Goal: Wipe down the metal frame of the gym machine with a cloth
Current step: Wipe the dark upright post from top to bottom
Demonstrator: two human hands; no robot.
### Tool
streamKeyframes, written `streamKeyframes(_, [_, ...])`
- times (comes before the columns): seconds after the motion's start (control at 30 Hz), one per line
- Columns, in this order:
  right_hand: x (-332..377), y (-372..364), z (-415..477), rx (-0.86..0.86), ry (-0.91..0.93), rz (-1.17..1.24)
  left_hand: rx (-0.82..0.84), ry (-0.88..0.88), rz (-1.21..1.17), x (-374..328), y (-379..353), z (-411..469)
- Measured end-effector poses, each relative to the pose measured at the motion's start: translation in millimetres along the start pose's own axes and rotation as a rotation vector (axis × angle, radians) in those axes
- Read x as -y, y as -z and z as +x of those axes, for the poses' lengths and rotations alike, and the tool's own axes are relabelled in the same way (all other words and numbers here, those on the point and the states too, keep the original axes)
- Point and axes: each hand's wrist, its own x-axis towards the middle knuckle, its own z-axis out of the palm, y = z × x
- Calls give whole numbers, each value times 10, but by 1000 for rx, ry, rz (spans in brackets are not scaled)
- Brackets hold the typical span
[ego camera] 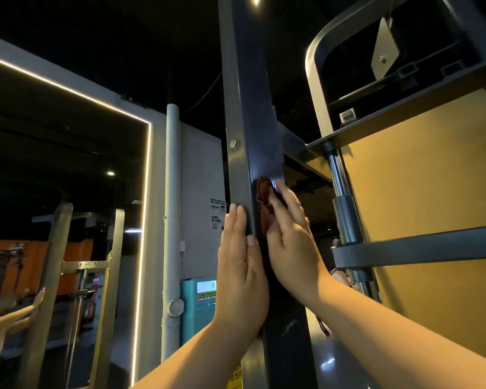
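- At the middle of the view, a dark metal post of the gym machine's frame runs from 12 o'clock to 6 o'clock.
- A dark red cloth lies bunched against the front face of the post, right at the centre.
- The right hand lies over the cloth with its fingers straight and close together, pressing it flat to the metal. The thumb is hidden.
- Most of the cloth sits under this palm and these fingers. A crumpled fold shows past the hand's edge at its 11 o'clock, and a thin end hangs below the wrist at its 5 o'clock.
- The left hand touches the left face of the post, just at 9 o'clock of the cloth. It is flat, with its fingers straight and pressed together, and it holds nothing.
- 1 bolt sits on the post at 12 o'clock of the left hand's fingertips.
- At 3 o'clock stands a yellow panel, crossed by a dark crossbar, with a chrome rod between panel and post.
- At 9 o'clock a grey pipe stands upright against the wall, and beyond it a light strip frames a doorway.
- A teal kiosk stands at 7 o'clock, between the pipe and the left forearm.
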Motion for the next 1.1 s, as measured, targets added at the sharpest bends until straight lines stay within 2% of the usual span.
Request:
streamKeyframes(0.17, [-88, -32, -469, -15, 55, 44, -84, -54, -17, -26, 65, 248])
streamKeyframes(0.23, [-113, -4, -540, 19, 96, 23, -53, -60, 7, -46, 60, 338])
streamKeyframes(0.33, [-119, 33, -235, 24, 105, -4, 25, -36, 13, -57, 24, 324])
streamKeyframes(0.47, [-111, 35, 213, -7, 27, -6, 34, -43, -37, -41, 28, 285])
streamKeyframes(0.6, [-121, -26, -332, -42, 126, -5, 29, -44, -79, -46, 25, 295])
streamKeyframes(0.73, [-187, 13, -848, -14, 95, 1, 27, -34, -75, -58, 18, 282])
streamKeyframes(0.87, [-146, 34, -393, -22, 75, -7, 18, -47, -74, -45, 14, 288])
streamKeyframes(0.97, [-79, 24, -12, -71, -16, 37, 14, -36, -66, -44, 2, 287])
streamKeyframes(1.1, [-91, -41, -476, -81, 59, -31, 7, -53, -104, -25, 9, 277])
